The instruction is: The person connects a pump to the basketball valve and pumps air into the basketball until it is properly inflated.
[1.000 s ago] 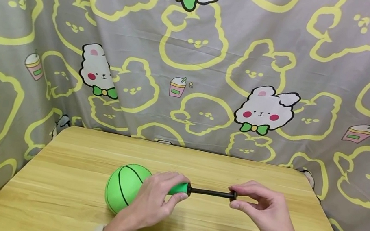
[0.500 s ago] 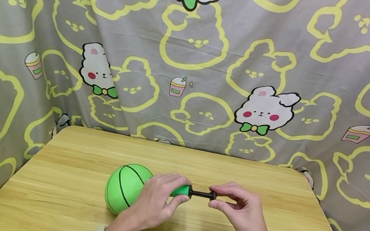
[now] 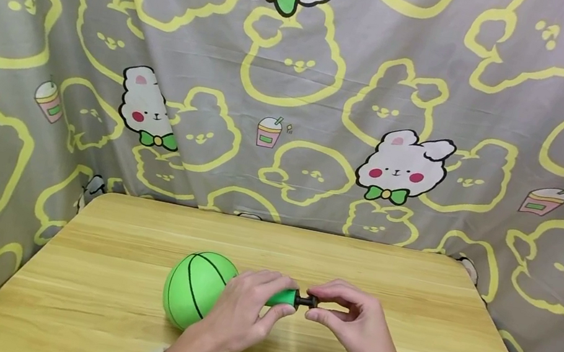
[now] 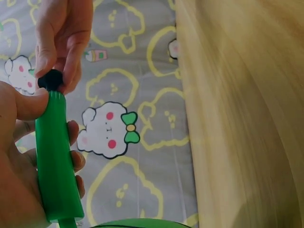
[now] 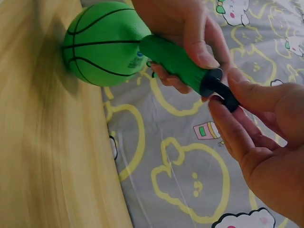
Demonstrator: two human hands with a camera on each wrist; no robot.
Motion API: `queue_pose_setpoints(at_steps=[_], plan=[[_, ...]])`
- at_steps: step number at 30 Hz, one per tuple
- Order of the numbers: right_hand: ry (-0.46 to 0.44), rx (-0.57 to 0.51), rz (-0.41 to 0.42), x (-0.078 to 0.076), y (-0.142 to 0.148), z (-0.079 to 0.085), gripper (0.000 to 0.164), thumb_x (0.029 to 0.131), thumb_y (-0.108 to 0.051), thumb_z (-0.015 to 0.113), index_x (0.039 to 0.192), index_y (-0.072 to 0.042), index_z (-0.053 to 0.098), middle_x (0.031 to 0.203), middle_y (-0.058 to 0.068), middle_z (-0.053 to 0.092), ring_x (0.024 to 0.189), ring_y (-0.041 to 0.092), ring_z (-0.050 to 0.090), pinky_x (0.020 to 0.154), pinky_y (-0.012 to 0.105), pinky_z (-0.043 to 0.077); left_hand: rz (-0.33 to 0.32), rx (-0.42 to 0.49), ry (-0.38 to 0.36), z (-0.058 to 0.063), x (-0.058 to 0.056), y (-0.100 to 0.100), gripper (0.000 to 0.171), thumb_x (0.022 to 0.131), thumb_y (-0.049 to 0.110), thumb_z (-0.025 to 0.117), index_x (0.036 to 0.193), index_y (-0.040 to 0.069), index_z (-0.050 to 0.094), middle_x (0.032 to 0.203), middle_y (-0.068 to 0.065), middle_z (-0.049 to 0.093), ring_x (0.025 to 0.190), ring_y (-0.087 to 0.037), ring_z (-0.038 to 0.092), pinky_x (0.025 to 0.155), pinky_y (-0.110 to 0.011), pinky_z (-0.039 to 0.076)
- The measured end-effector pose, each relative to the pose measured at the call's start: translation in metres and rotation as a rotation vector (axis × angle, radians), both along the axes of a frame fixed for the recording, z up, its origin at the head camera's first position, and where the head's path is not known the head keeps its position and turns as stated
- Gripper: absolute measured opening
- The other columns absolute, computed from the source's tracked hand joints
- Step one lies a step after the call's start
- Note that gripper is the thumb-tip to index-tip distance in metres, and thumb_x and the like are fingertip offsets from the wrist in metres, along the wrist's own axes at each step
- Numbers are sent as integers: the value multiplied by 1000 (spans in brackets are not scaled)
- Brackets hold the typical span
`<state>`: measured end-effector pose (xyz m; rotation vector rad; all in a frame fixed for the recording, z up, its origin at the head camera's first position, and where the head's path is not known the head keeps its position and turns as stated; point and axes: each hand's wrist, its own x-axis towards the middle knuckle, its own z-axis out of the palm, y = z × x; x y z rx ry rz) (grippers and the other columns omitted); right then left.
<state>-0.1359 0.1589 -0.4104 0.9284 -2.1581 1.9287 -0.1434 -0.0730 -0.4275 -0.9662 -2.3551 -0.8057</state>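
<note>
My left hand [image 3: 247, 308] grips the green barrel of a small hand pump [image 4: 56, 156], fingers curled round it. At the pump's other end, my right hand [image 3: 354, 324] pinches the black plunger knob [image 5: 231, 102] between thumb and fingers. Only a short length of black rod shows between barrel and knob. A green ball [image 3: 196, 290] with black basketball lines sits on the table, left of and partly behind my left hand. In the right wrist view the barrel's far end points at the ball; whether a needle joins them is hidden.
The wooden table [image 3: 138, 223] spreads under both hands. Behind it and at both sides hangs a grey curtain [image 3: 321, 114] with yellow outlines and white cartoon rabbits.
My right hand has moved left and pushed the plunger rod most of the way into the barrel. The left hand and ball have shifted slightly right in the view.
</note>
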Motion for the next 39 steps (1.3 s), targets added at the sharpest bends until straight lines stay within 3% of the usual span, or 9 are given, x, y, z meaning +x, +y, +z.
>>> queue_pose_setpoints(at_steps=[5, 11, 29, 39], plan=[[-26, 20, 34, -2, 6, 2, 27, 85, 4, 79, 111, -3, 75, 110, 15, 70, 102, 25, 71, 79, 41, 58, -8, -9, 3, 0, -2, -2, 18, 99, 37, 66, 110, 23, 69, 97, 13, 67, 84, -4, 61, 75, -31, 51], [-42, 13, 42, -1, 18, 7, 30, 84, 7, 80, 111, -1, 73, 112, 15, 68, 105, 25, 69, 80, 43, 58, -3, 11, -35, 2, -3, -7, 22, 100, 39, 64, 113, 22, 70, 102, 11, 69, 89, -4, 63, 75, -31, 51], [-2, 54, -15, 2, 59, 29, 31, 82, 15, 77, 111, 6, 70, 113, 21, 66, 106, 20, 67, 81, 45, 58, 11, 48, -52, 6, -8, -19, 20, 101, 39, 63, 111, 22, 69, 96, 14, 67, 83, -1, 60, 68, -27, 48], [20, 69, -48, 3, 61, 32, 33, 79, 16, 78, 110, 7, 72, 112, 19, 69, 106, 21, 68, 78, 41, 59, 5, 65, -43, 6, -8, -20, 19, 101, 38, 64, 111, 22, 69, 96, 13, 67, 82, -1, 59, 69, -28, 49]])
